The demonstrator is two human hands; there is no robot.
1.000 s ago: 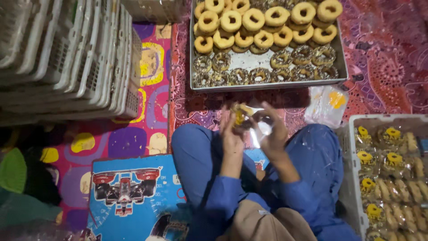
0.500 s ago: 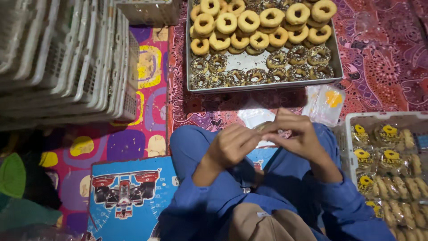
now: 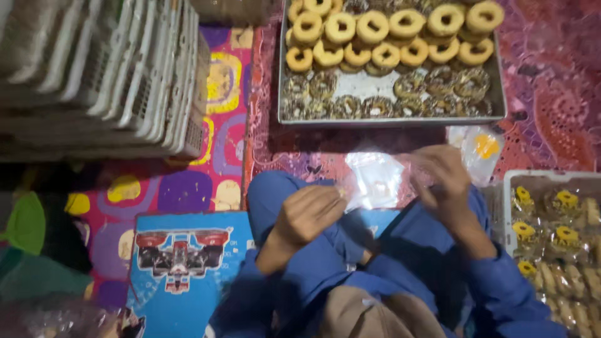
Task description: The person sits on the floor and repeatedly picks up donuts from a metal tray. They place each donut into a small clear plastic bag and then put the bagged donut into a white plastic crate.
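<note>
a clear plastic bag (image 3: 374, 179) stretches between both hands above the lap, just below the metal tray of doughnuts (image 3: 391, 116). the left hand (image 3: 308, 213) is curled closed, pinching the bag's left edge; the right hand (image 3: 441, 175), blurred, fingers bent, grips its right edge.

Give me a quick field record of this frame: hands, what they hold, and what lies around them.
left hand: closed on one edge of the clear plastic bag
right hand: at the bag's other side, blurred
tray: metal, ahead of the hands, plain doughnuts at the back, sprinkled ones in front
crate: right, holds bagged doughnuts
baskets: white stack, left
</note>
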